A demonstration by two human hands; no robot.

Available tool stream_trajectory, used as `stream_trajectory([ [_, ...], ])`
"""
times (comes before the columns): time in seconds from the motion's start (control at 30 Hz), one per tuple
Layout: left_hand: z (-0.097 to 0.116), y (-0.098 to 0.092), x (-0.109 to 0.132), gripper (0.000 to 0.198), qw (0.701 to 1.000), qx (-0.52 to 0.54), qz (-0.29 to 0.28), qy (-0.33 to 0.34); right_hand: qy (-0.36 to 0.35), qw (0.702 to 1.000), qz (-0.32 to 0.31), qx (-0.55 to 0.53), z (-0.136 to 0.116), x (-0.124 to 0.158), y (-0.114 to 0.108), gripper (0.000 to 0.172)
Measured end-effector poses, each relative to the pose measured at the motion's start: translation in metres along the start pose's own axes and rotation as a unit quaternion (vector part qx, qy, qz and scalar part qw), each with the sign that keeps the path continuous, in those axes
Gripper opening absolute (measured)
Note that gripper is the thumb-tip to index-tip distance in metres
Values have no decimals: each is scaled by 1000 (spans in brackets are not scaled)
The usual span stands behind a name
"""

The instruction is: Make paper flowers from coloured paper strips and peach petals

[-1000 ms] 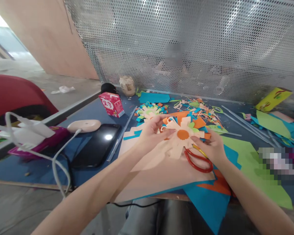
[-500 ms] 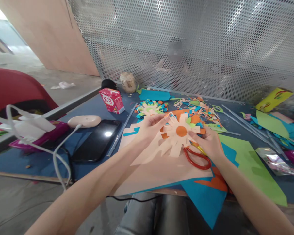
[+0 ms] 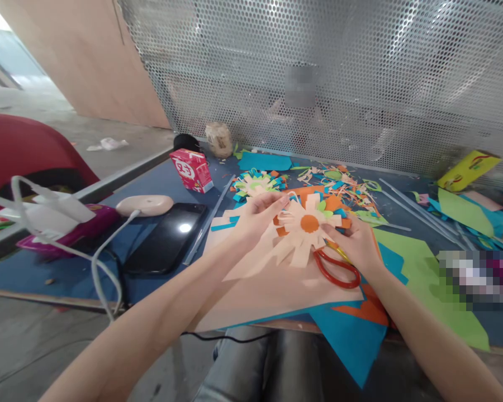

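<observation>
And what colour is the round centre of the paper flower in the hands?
Orange; the round centre shows best in the head view.

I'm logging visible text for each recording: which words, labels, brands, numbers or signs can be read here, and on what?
No text can be read with certainty.
Pink box: large white markings on its front, too blurred to quote.
Yellow box: dark red markings, too small and blurred to read.
Phone: dark screen, no text visible.
Paper flower: no lettering shows.
</observation>
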State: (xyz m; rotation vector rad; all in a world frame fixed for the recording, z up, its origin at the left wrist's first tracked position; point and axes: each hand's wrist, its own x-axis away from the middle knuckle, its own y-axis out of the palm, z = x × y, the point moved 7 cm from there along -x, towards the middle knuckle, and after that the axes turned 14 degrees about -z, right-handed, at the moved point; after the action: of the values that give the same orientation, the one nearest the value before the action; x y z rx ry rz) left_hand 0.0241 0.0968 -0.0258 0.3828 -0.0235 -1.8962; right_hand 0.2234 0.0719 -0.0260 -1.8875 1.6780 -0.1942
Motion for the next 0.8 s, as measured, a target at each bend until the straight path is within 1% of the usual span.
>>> stream_trajectory([
  [0.07,6,8,2,38,998,-40,-45,29,0,1000,3,-6,0,1,0,33],
  [0.13,13,14,7,48,990,-107,-67,65,-17,1000,19,-2,-3,3,-3,29],
  [0.17,18,16,10,47,983,-148,-68,89,-42,999,31,2,-7,4,-6,25],
  [0.2,24,18,14,43,972,-190,-71,123,-82,996,37,4,-14,5,-8,20],
  [0.27,41,27,24,28,934,-266,-89,221,-203,979,30,3,-34,10,-11,11],
  [0.33,58,38,38,13,877,-326,-118,333,-326,945,7,5,-54,19,-13,8],
  [0.37,65,43,45,5,846,-352,-125,380,-365,931,2,13,-60,23,-14,9],
  [0.4,71,47,52,3,818,-378,-128,416,-389,921,5,24,-65,26,-15,10],
  [0.43,75,50,58,6,793,-401,-129,441,-400,916,13,36,-67,28,-17,11],
  [0.5,79,56,66,10,757,-436,-133,468,-405,912,27,53,-67,29,-19,11],
  [0.57,80,59,71,10,740,-456,-135,475,-407,911,32,65,-66,30,-20,10],
  [0.8,77,61,71,16,731,-483,-153,457,-421,904,24,69,-65,31,-20,13],
])
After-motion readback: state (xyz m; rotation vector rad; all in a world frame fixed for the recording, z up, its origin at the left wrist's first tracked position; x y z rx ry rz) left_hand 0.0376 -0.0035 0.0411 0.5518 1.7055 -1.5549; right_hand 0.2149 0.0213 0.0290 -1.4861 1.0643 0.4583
